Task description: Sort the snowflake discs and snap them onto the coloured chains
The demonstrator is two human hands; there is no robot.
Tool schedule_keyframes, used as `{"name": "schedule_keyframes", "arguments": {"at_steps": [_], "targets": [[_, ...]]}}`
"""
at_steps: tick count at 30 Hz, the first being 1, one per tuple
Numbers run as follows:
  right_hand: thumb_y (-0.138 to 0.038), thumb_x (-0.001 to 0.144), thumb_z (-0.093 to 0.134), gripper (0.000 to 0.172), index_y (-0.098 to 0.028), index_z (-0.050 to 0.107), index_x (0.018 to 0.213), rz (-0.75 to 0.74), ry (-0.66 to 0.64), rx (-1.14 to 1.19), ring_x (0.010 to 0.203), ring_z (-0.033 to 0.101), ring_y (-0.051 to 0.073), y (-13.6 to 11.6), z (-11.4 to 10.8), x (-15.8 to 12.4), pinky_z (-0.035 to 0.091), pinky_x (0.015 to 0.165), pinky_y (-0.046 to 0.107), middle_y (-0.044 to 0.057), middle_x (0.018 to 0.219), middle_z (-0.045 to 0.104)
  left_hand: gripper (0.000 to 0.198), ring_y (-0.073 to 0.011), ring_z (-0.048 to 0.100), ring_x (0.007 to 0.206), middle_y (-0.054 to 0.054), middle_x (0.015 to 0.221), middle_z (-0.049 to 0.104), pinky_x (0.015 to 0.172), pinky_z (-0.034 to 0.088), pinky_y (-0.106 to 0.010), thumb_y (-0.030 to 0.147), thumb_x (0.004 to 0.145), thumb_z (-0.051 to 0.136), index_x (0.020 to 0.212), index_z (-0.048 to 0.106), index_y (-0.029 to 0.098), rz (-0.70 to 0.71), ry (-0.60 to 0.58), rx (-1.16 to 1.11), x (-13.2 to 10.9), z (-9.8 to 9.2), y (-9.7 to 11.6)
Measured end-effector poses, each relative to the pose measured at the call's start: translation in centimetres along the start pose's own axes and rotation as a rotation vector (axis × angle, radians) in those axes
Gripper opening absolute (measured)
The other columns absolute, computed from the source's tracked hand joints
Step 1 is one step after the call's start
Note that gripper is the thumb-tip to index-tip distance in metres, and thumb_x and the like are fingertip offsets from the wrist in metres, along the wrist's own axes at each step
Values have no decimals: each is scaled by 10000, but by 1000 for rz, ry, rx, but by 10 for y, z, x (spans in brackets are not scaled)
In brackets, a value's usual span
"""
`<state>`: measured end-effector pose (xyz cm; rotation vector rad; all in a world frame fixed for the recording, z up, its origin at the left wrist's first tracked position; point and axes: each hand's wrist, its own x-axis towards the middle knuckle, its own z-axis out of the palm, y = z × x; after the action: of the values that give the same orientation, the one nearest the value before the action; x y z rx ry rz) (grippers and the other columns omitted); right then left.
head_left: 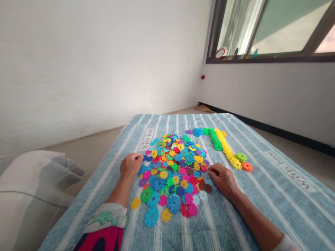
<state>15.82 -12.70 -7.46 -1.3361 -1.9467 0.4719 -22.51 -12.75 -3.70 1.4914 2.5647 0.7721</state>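
A heap of notched plastic discs (172, 170) in many colours lies on a striped cloth (104, 184). At the heap's left edge is my left hand (131, 165), its fingers drawn together beside a dark blue disc (145, 158); whether it pinches anything is hidden. My right hand (223, 177) rests at the right edge with curled fingers, close to the pink and purple discs, and its fingertips show nothing clearly held. Beyond it, yellow discs (225, 148) are lined up in an overlapping row, next to a shorter row of green discs (215, 140).
Blue discs (196, 132) and a purple disc (189, 131) continue leftward from the green row's far end. A lime disc (241, 157) and an orange disc (247, 166) sit near the yellow row. Pale fabric (31, 195) bulges at left. Walls and a window stand behind.
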Motion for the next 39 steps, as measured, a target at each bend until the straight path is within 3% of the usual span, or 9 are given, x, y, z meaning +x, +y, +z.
{"name": "schedule_keyframes", "arguments": {"at_steps": [17,29,35,39], "targets": [[-292,825,508,198,-200,679,785,1,-7,41,768,635,188,5,-2,1,469,720,300,38,805,679,323,-237,673,889,-59,989,760,723,475,-283,358,779,505,916,762,220,-31,4,-3,1,0,6],[-287,855,517,194,-199,668,771,-47,-2,45,706,614,176,0,-5,-3,461,665,293,35,757,653,302,-246,677,897,-50,979,762,731,485,-301,350,775,523,909,765,229,-45,25,17,1,1,6],[-237,904,504,189,-196,666,817,-249,68,-27,777,610,182,-20,-2,-15,471,715,310,56,820,666,295,-248,678,885,-63,982,760,735,484,-313,348,775,526,896,764,222,-42,30,12,2,2,6],[-224,917,528,147,-205,671,886,-446,0,-48,895,598,195,-44,5,-23,472,801,345,75,974,672,298,-244,678,878,-61,968,762,733,483,-308,348,773,521,892,762,220,-39,27,12,1,2,6]]}}
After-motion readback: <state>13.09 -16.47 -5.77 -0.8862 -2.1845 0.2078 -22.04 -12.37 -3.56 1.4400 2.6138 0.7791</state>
